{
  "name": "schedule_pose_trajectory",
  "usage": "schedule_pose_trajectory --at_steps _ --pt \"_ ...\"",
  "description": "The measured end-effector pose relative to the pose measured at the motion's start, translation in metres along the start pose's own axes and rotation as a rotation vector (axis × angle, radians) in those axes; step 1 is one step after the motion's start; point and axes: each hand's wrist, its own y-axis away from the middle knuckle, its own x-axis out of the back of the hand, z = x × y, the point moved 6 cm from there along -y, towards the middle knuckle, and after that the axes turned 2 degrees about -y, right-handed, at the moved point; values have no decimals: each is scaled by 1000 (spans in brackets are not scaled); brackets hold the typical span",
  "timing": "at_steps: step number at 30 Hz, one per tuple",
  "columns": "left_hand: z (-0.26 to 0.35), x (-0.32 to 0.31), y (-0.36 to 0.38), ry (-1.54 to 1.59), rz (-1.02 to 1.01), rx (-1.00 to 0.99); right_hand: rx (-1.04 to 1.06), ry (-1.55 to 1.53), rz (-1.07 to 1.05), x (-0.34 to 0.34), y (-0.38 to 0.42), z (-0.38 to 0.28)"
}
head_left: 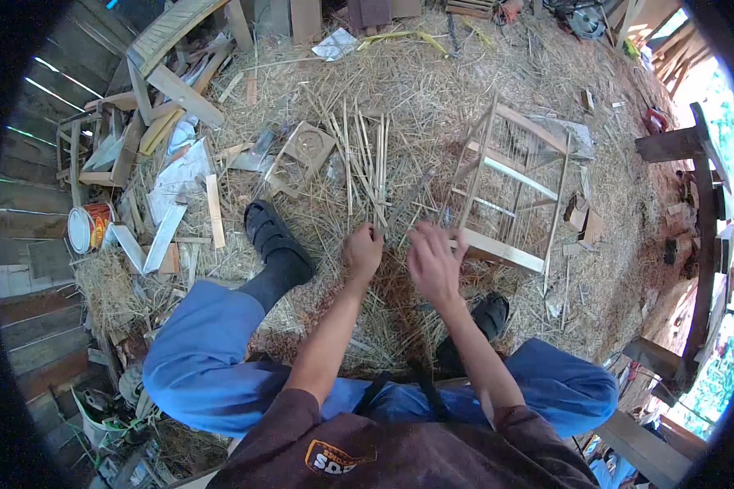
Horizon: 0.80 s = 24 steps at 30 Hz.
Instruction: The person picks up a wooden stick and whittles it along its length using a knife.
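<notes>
My left hand is closed, with its fingers curled at the lower ends of several thin wooden sticks. What it grips, if anything, is too small to make out. A long dark, blade-like strip lies slanting just beyond both hands. My right hand is palm down with fingers bent and partly apart, and nothing visible in it. Beside it on the right stands a wooden frame with crossbars and rows of thin rods, like a small cage. Its near bar is close to my fingers.
Straw and shavings cover the ground. Left of the sticks lies a wooden piece with a round cutout. Scrap boards, a paint can and a wooden bench are at left. A circular saw sits far right.
</notes>
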Motion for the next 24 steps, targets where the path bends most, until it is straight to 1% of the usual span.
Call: schedule_pose_trajectory --at_steps 1,4,7,10,11,13,16,17,19,20,21,24 --pt "7 5 3 -30 96 0 12 3 -1 -9 -1 -4" --pt "5 1 -4 -94 141 60 26 50 26 -17 -7 -8" --pt "4 -2 -4 -63 99 46 55 67 67 -18 -11 -7" --pt "0 9 6 -32 344 -124 125 63 43 -16 -5 -6" --pt "-13 2 5 165 240 -25 182 31 3 -17 -2 -6" --pt "-20 -2 14 553 22 172 295 -28 -75 -18 8 -2" --pt "17 25 31 745 27 -9 372 -81 -189 -23 25 14" --pt "22 20 27 874 -25 -102 364 -66 -235 -25 32 20" --pt "36 28 36 875 -51 -82 349 -43 -326 -28 46 29" --pt "43 32 44 872 -61 -68 316 -34 -404 -30 57 34" --pt "38 25 44 930 -67 -36 288 -27 -477 -34 66 40" --pt "51 36 71 993 -71 87 234 37 -690 -55 100 62"
